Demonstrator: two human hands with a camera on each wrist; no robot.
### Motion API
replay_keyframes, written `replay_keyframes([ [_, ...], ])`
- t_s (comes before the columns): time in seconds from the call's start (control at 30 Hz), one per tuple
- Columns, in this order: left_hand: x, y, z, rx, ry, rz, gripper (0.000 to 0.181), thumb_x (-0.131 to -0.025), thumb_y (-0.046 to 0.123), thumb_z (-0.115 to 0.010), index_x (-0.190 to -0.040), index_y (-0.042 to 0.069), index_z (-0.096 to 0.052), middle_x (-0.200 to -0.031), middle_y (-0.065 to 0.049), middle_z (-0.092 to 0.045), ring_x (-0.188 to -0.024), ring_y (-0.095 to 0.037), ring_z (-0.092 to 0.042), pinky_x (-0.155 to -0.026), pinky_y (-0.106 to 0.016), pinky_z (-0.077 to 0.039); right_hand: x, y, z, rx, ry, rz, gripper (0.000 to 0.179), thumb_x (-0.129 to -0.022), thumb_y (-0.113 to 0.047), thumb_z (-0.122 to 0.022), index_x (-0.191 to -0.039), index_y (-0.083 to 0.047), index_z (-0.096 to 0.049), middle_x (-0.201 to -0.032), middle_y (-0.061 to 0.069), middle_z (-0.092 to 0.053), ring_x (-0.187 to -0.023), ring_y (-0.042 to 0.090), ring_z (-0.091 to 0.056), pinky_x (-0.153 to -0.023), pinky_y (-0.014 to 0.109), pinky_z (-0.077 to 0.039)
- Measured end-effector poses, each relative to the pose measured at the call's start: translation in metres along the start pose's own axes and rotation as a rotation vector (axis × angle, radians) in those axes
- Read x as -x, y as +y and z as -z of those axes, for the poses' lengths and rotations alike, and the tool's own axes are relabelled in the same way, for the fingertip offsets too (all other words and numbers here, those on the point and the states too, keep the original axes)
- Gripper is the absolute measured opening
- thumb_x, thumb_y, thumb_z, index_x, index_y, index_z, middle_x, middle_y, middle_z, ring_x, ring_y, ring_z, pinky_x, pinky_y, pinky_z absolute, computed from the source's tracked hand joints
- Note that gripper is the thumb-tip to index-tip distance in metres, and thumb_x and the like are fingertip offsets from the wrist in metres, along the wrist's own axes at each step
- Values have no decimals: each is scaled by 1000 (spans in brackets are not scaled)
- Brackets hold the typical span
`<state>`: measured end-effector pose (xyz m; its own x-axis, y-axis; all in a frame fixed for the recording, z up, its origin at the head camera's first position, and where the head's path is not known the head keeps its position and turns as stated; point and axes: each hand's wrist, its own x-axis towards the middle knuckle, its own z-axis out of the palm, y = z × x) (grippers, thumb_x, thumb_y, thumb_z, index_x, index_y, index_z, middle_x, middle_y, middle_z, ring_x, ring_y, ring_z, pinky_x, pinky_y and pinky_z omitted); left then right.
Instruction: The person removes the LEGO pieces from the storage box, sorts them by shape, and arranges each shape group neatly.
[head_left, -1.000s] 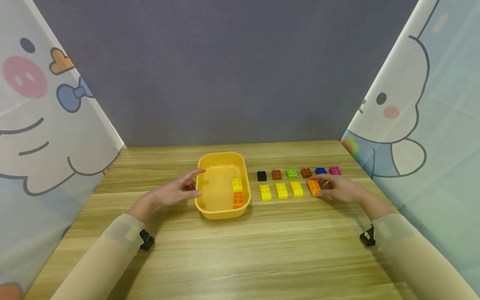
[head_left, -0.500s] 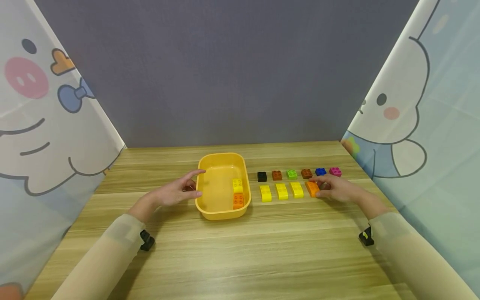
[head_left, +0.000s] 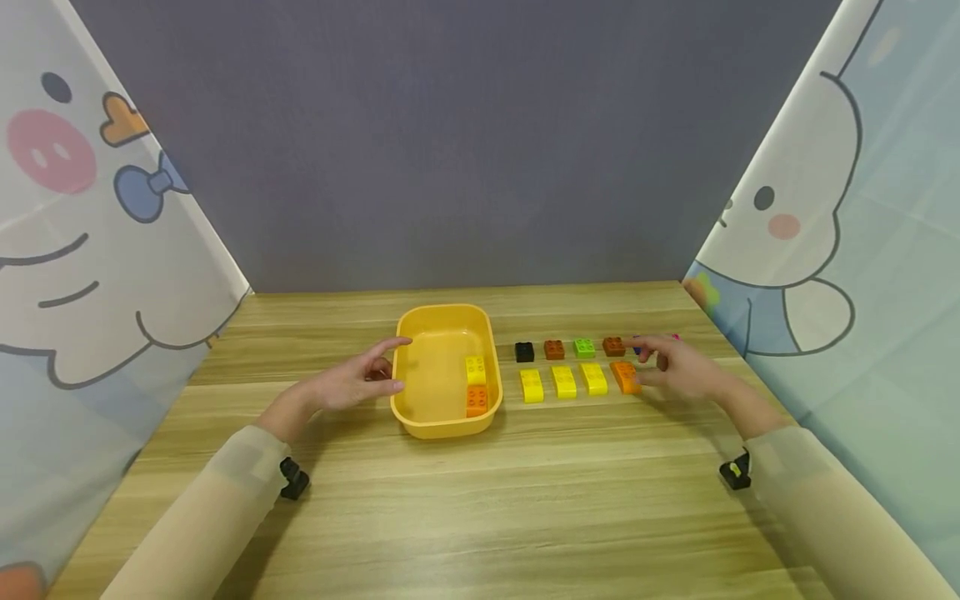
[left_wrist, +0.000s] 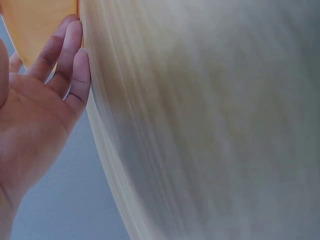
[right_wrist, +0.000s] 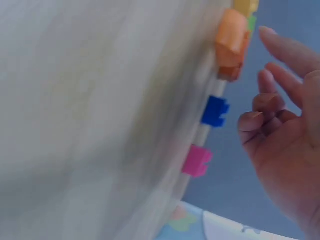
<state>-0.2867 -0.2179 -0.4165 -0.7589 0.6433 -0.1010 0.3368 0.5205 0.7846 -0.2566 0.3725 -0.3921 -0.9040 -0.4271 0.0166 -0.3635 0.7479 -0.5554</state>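
In the head view my left hand (head_left: pixel 347 382) rests at the left side of the yellow plastic bin (head_left: pixel 442 430), its index finger and thumb right at the rim. Inside that bin, along the right wall, sit a yellow building block (head_left: pixel 475 370) and an orange one. My right hand (head_left: pixel 681 367) hovers at the right end of the block rows, index finger stretched out. Just below its fingers lies an orange block (head_left: pixel 623 377), which the right wrist view shows apart from the fingers. Behind the hand, the blue block (right_wrist: pixel 215 111) and pink block (right_wrist: pixel 197 160) are mostly hidden in the head view.
Three yellow blocks (head_left: pixel 564 382) form the front row with the orange one. The back row has a black block (head_left: pixel 524 352), two brown blocks (head_left: pixel 554 349) and a green block (head_left: pixel 584 347). A grey panel (head_left: pixel 465 150) stands behind the wooden table (head_left: pixel 480 517); printed curtains flank it.
My right hand has let go of the orange block and lifted slightly, now covering more of the blue and pink blocks. The orange block shifted slightly left. My left hand stays put.
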Motion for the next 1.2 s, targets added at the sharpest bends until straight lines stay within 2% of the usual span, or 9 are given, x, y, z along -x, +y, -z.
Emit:
replay_keyframes([
  [0.17,1,2,0,-4,1,5,82,-111,31,-68,-174,16,-18,-117,-14,-71,-100,-23,-58,-87,-35,-49,-12,-30,-1,5,79,87,43,-103,-13,-78,-143,-2,-68,-109,11,-70,-76,9,-52,-68,26,-46],
  [0.27,1,3,0,-7,3,11,82,-111,31,-68,-175,16,-18,-118,-14,-71,-101,-24,-59,-89,-36,-50,-26,-54,-8,-16,75,110,37,-105,-16,-76,-140,-6,-71,-109,8,-71,-81,12,-57,-70,26,-49],
  [0.37,0,2,0,-10,0,9,83,-111,30,-69,-175,16,-18,-119,-15,-71,-102,-26,-60,-91,-38,-51,-43,-76,-20,-36,48,166,36,-108,-20,-73,-143,-11,-70,-117,7,-72,-92,16,-61,-78,28,-52],
  [0.53,1,2,0,-10,2,8,83,-111,30,-69,-175,16,-18,-119,-15,-71,-104,-25,-61,-94,-39,-51,-77,-116,-41,-58,-36,264,41,-108,-26,-73,-147,-15,-68,-129,10,-70,-111,28,-65,-91,46,-57],
  [0.7,1,3,0,-4,-1,22,83,-111,31,-69,-175,18,-18,-119,-12,-71,-103,-25,-60,-92,-37,-51,-112,-151,-65,-106,-163,332,42,-107,-24,-75,-146,-14,-69,-142,12,-67,-128,40,-61,-107,61,-52],
  [0.87,1,4,0,-11,4,22,82,-111,32,-69,-175,18,-18,-116,-11,-72,-102,-26,-61,-91,-37,-51,-141,-174,-84,-108,-288,390,37,-104,-15,-78,-140,-10,-73,-140,8,-70,-132,38,-62,-116,59,-48],
  [1.03,2,2,-1,-11,3,21,83,-110,34,-69,-174,19,-19,-117,-12,-72,-103,-25,-62,-93,-38,-51,-156,-181,-100,-53,-426,340,36,-102,-9,-77,-137,-16,-77,-140,-1,-72,-135,27,-63,-122,51,-46],
  [1.13,2,2,-1,-10,0,24,83,-110,34,-69,-175,20,-19,-118,-12,-72,-103,-26,-62,-94,-40,-51,-159,-182,-107,35,-458,323,34,-100,-11,-80,-131,-25,-80,-136,-9,-74,-133,19,-63,-129,50,-32],
  [1.2,2,3,0,-11,1,23,83,-110,34,-69,-175,20,-19,-118,-13,-72,-104,-26,-62,-94,-41,-51,-160,-183,-111,84,-456,327,31,-99,-14,-82,-128,-27,-81,-133,-10,-75,-129,17,-64,-128,54,-22],
])
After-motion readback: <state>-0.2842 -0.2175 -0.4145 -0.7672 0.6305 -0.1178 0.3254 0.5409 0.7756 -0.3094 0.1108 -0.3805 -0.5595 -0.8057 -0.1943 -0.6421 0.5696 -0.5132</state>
